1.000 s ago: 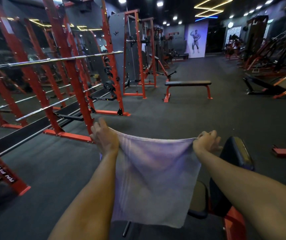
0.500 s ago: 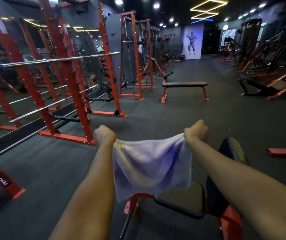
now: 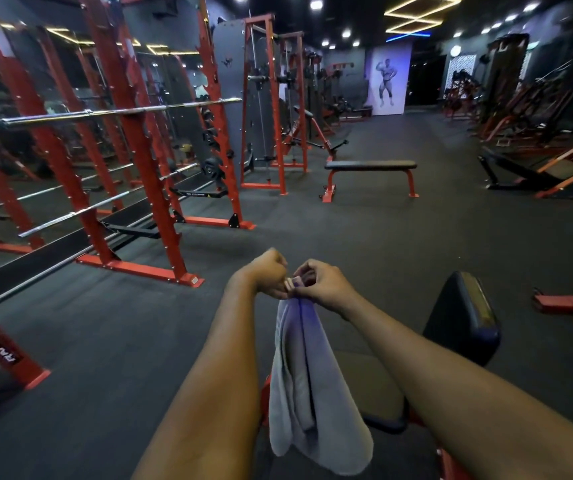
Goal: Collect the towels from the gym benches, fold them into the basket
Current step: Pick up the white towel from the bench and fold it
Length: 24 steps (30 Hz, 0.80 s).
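Observation:
A pale lilac-grey towel (image 3: 307,382) hangs folded in half lengthwise in front of me, its two top corners brought together. My left hand (image 3: 266,273) and my right hand (image 3: 323,284) meet at chest height and both pinch those top corners, fingers curled. The towel's lower end dangles over the black padded seat of an adjustable bench (image 3: 461,317) with a red frame, just below my forearms. No basket is in view.
Red squat racks (image 3: 132,161) with chrome barbells line the left side. A flat black bench (image 3: 369,166) on red legs stands ahead across the dark rubber floor. More machines (image 3: 534,168) crowd the right wall, and a red frame foot (image 3: 569,303) lies at right.
My hands, held wide apart with the towel spread between them, have come together in the middle. The towel now hangs doubled over in a narrow strip.

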Tool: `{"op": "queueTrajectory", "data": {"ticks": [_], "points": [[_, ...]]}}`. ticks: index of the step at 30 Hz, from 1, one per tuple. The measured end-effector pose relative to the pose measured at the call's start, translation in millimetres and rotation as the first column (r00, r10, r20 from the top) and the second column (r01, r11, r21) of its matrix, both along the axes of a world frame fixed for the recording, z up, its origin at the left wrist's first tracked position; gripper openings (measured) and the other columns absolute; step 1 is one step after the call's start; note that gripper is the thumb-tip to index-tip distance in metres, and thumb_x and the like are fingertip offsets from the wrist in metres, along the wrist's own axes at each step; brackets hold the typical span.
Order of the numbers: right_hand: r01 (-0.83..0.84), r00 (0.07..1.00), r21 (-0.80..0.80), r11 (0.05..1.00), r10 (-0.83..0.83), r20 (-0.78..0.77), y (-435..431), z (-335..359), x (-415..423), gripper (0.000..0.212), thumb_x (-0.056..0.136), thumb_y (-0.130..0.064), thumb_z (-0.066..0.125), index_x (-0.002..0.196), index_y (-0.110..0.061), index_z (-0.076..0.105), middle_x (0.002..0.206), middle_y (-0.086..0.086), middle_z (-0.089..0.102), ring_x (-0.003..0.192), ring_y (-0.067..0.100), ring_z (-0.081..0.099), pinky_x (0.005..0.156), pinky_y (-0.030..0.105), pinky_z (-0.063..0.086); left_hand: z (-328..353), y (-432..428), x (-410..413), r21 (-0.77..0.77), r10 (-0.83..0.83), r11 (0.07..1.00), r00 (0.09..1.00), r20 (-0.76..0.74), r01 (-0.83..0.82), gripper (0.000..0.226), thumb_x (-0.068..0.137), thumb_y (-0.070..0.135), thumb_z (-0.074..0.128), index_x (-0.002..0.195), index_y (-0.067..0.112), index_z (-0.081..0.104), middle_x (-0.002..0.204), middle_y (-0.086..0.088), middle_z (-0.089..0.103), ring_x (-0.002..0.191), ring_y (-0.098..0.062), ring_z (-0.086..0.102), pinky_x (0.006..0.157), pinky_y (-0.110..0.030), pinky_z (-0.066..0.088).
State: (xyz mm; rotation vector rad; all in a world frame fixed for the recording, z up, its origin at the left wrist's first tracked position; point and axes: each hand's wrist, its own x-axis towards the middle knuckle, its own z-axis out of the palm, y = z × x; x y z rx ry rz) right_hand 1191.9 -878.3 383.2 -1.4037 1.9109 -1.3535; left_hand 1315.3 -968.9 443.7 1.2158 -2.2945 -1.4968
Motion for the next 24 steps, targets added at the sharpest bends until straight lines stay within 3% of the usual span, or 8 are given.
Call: {"op": "queueTrajectory", "data": {"ticks": [3, 6, 8, 10, 14, 18, 20, 24], "points": [[-0.05, 0.998, 0.013, 0.999, 0.051, -0.044, 5, 5, -2, 0.04, 0.063, -0.023, 0.089, 0.095, -0.013, 0.066, 0.087, 0.001, 0.075, 0.079, 0.009, 0.07, 0.069, 0.021, 0.056, 7, 7, 6, 0.028, -0.044, 0.999, 0.999, 0.009, 0.044, 0.013, 0.098, 0.01, 0.031, 0.09, 0.006, 0.041, 0.072, -0.018, 0.053, 0.05, -0.023, 0.058, 0.051, -0.024, 0.055], [-0.073, 0.994, -0.015, 0.997, 0.071, -0.089, 3, 7, -4, 0.029, 0.071, -0.023, 0.083, 0.09, -0.013, 0.065, 0.082, 0.003, 0.074, 0.072, 0.008, 0.068, 0.068, 0.025, 0.055, 7, 6, 11, 0.086, -0.037, 0.995, 0.993, -0.111, 0.047, 0.012, 0.093, 0.005, 0.041, 0.103, 0.012, 0.04, 0.081, -0.02, 0.059, 0.063, -0.027, 0.064, 0.052, -0.025, 0.057], [-0.082, 0.991, -0.044, 0.996, 0.076, -0.109, 2, 9, -5, 0.019, 0.074, -0.019, 0.075, 0.087, -0.014, 0.063, 0.078, 0.007, 0.073, 0.068, 0.012, 0.066, 0.07, 0.035, 0.055, -1, -3, 15, 0.063, -0.058, 0.996, 0.986, -0.159, 0.069, 0.021, 0.092, -0.004, 0.035, 0.104, 0.013, 0.035, 0.086, -0.024, 0.061, 0.069, -0.031, 0.067, 0.057, -0.031, 0.059], [-0.108, 0.991, -0.041, 0.993, 0.104, -0.089, -1, 12, -9, 0.016, 0.074, -0.016, 0.069, 0.089, -0.016, 0.062, 0.081, 0.008, 0.073, 0.073, 0.019, 0.068, 0.076, 0.04, 0.055, -12, -19, 21, -0.116, -0.11, 0.989, 0.988, -0.111, 0.097, 0.038, 0.087, -0.005, 0.049, 0.115, 0.015, 0.034, 0.1, -0.019, 0.06, 0.077, -0.026, 0.065, 0.068, -0.04, 0.057], [-0.195, 0.979, -0.063, 0.979, 0.198, 0.044, -1, 26, -18, 0.022, 0.077, -0.006, 0.064, 0.097, -0.012, 0.07, 0.093, 0.011, 0.074, 0.083, 0.016, 0.069, 0.078, 0.027, 0.053, -35, -41, 31, -0.204, -0.281, 0.927, 0.944, 0.174, 0.314, 0.093, 0.071, 0.012, 0.08, 0.146, 0.027, 0.026, 0.131, 0.011, 0.035, 0.118, -0.012, 0.04, 0.101, -0.031, 0.04], [-0.059, 0.987, -0.122, 0.991, 0.077, 0.141, 0, 34, -38, 0.021, 0.08, 0.008, 0.056, 0.092, -0.001, 0.071, 0.081, 0.007, 0.072, 0.074, 0.008, 0.065, 0.067, 0.016, 0.049, -74, -61, 29, -0.292, -0.319, 0.842, 0.854, 0.411, 0.454, 0.039, 0.074, 0.019, 0.077, 0.111, 0.017, 0.064, 0.11, -0.001, 0.067, 0.106, -0.023, 0.062, 0.091, -0.033, 0.051], [0.089, 0.984, -0.126, 0.988, -0.068, 0.162, 2, 25, -56, 0.021, 0.08, 0.007, 0.057, 0.089, -0.004, 0.071, 0.078, 0.002, 0.072, 0.068, 0.004, 0.063, 0.065, 0.015, 0.047, -89, -71, 21, -0.353, -0.274, 0.837, 0.879, 0.391, 0.417, 0.017, 0.077, 0.016, 0.071, 0.094, 0.017, 0.066, 0.095, -0.004, 0.067, 0.095, -0.027, 0.064, 0.079, -0.03, 0.051], [0.407, 0.913, -0.003, 0.913, -0.407, -0.016, 4, -12, -96, 0.016, 0.079, -0.005, 0.065, 0.087, -0.012, 0.076, 0.079, 0.004, 0.075, 0.072, 0.008, 0.067, 0.064, 0.008, 0.047, -106, -86, -6, -0.448, -0.157, 0.858, 0.958, 0.24, 0.253, 0.009, 0.092, 0.016, 0.051, 0.098, 0.01, 0.055, 0.098, -0.011, 0.064, 0.09, -0.027, 0.058, 0.072, -0.032, 0.042]]}}
